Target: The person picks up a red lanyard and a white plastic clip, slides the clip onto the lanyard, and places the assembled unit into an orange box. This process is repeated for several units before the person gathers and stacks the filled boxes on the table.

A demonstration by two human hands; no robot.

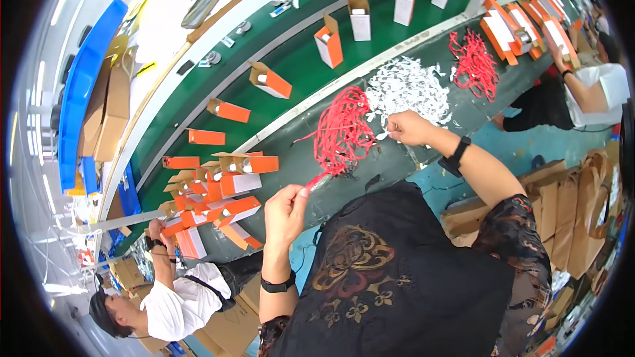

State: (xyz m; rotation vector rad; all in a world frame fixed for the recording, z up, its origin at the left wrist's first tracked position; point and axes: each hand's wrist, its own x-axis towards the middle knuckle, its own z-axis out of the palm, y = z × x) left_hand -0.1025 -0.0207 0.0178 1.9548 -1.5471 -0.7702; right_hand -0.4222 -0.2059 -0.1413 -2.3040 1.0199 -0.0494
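Observation:
My left hand [284, 215] is closed at the near edge of the dark worktable, pinching the end of a red cord [317, 180]. Beyond it lies a tangled heap of red cords [344, 131]. My right hand [411, 128] has its thumb and fingers pressed together at the near side of a pile of small white pieces [409, 89]. A small white piece [381, 135] shows at those fingertips; its exact kind is too small to make out.
A second heap of red cords [475, 66] lies farther right. Orange-and-white boxes [357, 16] stand spaced along the green conveyor [297, 46], and more boxes [218, 192] crowd the left. One co-worker [178, 304] is at lower left, another [589, 89] at right. Brown cartons [562, 218] stand behind me.

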